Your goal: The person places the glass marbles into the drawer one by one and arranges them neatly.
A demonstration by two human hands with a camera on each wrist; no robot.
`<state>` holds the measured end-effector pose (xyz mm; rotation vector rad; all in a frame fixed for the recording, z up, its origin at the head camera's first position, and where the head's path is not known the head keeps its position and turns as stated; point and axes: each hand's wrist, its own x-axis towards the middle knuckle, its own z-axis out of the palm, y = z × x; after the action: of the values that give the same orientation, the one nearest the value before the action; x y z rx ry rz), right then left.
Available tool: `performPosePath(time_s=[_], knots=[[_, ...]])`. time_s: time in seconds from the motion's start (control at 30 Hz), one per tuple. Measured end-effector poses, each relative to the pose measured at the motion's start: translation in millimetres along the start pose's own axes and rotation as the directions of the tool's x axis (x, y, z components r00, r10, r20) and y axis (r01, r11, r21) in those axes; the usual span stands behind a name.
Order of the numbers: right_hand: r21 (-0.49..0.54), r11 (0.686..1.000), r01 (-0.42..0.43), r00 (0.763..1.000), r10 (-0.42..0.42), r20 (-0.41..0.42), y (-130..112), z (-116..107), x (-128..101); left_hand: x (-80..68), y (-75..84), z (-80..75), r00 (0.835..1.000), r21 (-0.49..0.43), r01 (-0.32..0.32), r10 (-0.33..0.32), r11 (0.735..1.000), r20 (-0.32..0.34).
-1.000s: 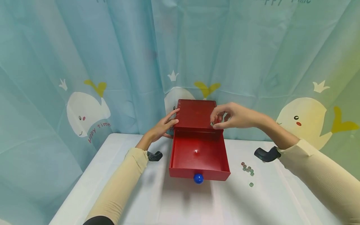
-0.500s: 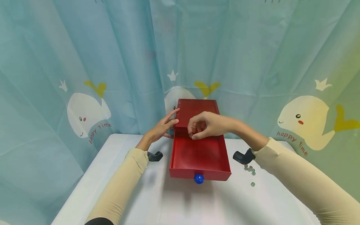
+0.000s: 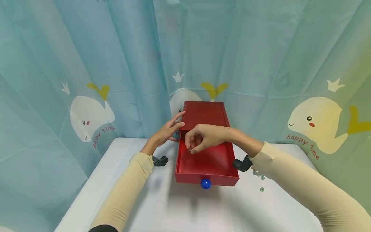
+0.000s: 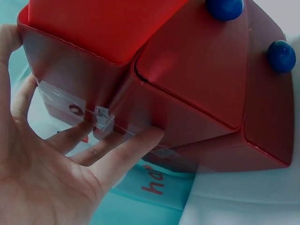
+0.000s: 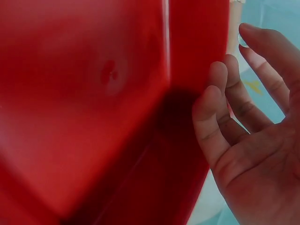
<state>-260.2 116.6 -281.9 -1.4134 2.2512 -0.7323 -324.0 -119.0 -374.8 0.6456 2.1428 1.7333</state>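
A red drawer with a blue knob stands pulled out of a red cabinet. In the left wrist view, other drawer units with blue knobs sit below it, joined by clear tape. My left hand lies against the cabinet's left side, fingers spread and fairly straight. Over the left part of the open drawer, my right hand pinches a small glass marble between thumb and forefinger. Its other fingers are bent and hold nothing. The bare drawer floor shows below the hand.
Several glass marbles lie on the white table right of the cabinet, some partly hidden by the right wrist's camera mount. A blue-green curtain with whale prints hangs right behind the cabinet.
My right hand has moved left and toward me, from over the cabinet top to over the open drawer, with the marble still pinched. The left hand has stayed put.
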Motion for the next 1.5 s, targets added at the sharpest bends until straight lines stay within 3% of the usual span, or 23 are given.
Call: performPosePath(time_s=[0.9,1.3,1.5], knots=[[-0.021,1.000,-0.006,1.000,0.006,0.030,4.8,7.1,4.4,0.1,-0.2,1.4,1.000,-0.001,-0.009,0.009,1.000,0.001],[-0.039,0.996,-0.076,0.996,0.078,0.050,3.1,4.0,0.9,1.5,-1.9,0.9,1.000,0.003,-0.007,0.007,1.000,-0.009],[-0.053,0.996,-0.068,0.997,0.070,0.034,0.8,0.1,-3.7,2.8,-3.5,1.8,1.000,0.005,-0.007,0.008,1.000,-0.014]])
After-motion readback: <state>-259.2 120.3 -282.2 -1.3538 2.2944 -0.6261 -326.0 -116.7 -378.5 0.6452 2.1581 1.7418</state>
